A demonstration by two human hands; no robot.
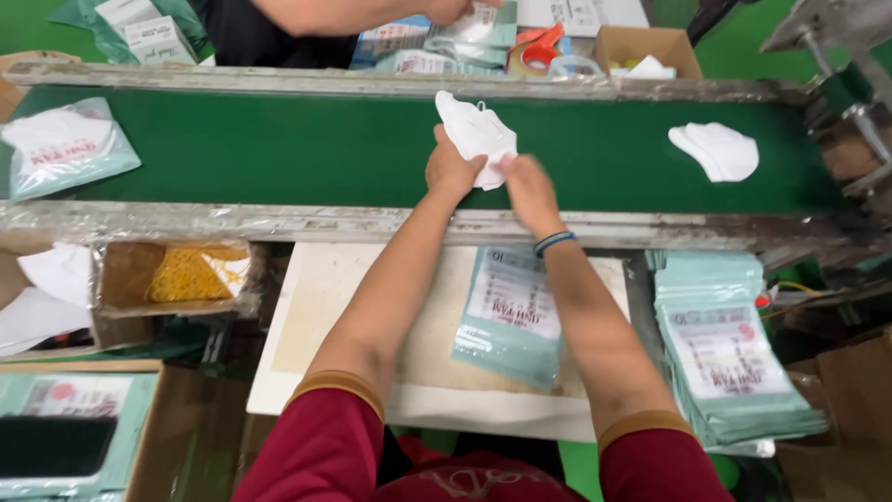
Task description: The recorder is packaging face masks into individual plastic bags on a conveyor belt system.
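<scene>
Both my hands reach over a green conveyor belt [279, 153]. My left hand [451, 169] and my right hand [526, 183] together grip a small stack of white folded face masks [476, 130] just above the belt. Another pile of white masks [715, 151] lies on the belt to the right, apart from my hands. Below my arms, a pale teal printed pouch [509, 316] lies on a white board [334, 307].
A stack of teal pouches [725, 358] sits at the right. A filled pouch [60, 149] rests on the belt's left end. A cardboard box of yellow rubber bands [190, 274] stands at left. Another person's arm [353, 14] works across the belt.
</scene>
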